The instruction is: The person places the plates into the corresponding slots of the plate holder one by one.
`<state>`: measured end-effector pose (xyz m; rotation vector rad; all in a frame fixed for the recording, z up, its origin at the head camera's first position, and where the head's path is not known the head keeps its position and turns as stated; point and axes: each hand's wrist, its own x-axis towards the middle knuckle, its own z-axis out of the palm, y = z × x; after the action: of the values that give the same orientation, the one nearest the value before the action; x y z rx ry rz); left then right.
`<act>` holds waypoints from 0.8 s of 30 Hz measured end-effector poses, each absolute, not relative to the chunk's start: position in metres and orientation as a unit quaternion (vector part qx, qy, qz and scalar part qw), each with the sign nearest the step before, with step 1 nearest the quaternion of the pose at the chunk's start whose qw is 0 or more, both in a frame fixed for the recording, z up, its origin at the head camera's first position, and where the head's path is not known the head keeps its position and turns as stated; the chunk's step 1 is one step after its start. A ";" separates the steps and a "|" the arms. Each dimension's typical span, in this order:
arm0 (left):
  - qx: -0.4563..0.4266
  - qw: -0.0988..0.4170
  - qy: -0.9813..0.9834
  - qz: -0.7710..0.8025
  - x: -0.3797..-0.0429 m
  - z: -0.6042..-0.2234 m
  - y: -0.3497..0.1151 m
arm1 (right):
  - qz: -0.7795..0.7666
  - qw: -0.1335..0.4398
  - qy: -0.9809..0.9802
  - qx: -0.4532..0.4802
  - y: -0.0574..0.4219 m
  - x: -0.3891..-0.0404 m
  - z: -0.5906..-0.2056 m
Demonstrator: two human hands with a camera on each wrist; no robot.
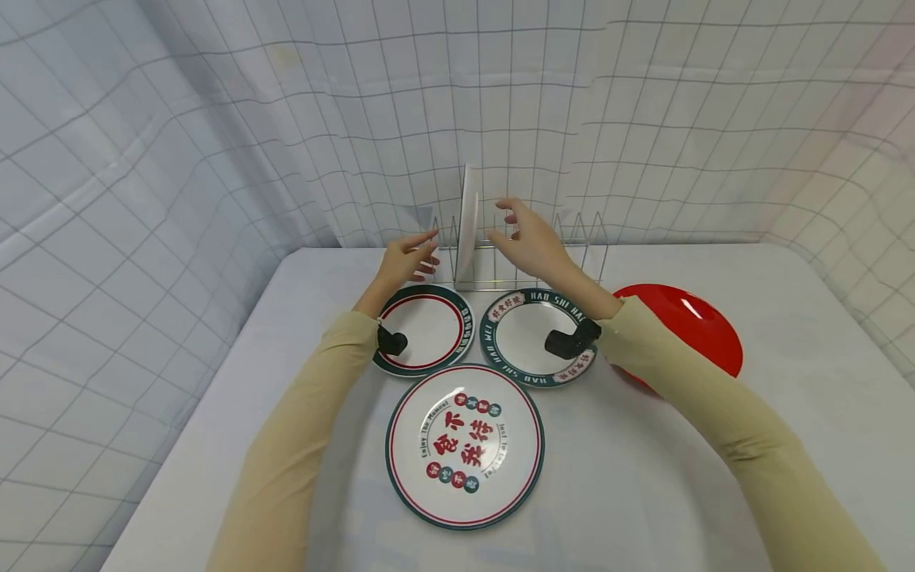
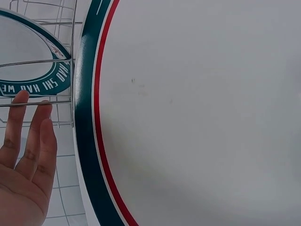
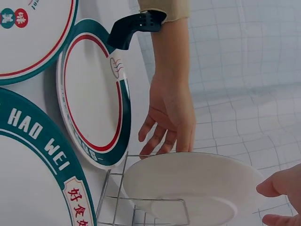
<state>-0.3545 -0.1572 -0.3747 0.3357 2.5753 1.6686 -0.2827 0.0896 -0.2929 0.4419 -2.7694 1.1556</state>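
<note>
Fingers of the left hand (image 1: 406, 258): loosely spread, nearly straight, pinching nothing; contact with the plate beside them cannot be told. Fingers of the right hand (image 1: 532, 245): slightly bent, thumb parted, holding nothing; a gap to the plate shows in the head view.

Item: round white plate with teal printed rim (image 1: 467, 226), on edge in a silver wire rack (image 3: 155, 199), upper centre of the frame. Long axis near vertical, top leaning slightly right; printed face towards the left hand, plain underside towards the right. Wires apparently bear it; hands flank it, probably guarding against tipping.

Item: white tabletop (image 1: 629, 485), centre, carrying three round teal-rimmed white plates (image 1: 465, 453) and one glossy red dish (image 1: 689, 322), flat, unstacked, presumably for easy reach.
</note>
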 end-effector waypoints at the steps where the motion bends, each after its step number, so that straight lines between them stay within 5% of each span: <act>1: 0.108 0.030 0.833 0.542 -0.355 -0.375 -0.157 | 0.383 0.058 -0.910 0.148 0.092 -0.280 -0.296; 24: 0.116 0.039 0.829 0.546 -0.349 -0.365 -0.155 | 0.382 0.008 -0.913 0.143 0.141 -0.202 -0.355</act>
<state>-0.3488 -0.1553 -0.3652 0.3562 2.5421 1.6736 -0.2019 0.1409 -0.3551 0.4470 -2.8547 1.1928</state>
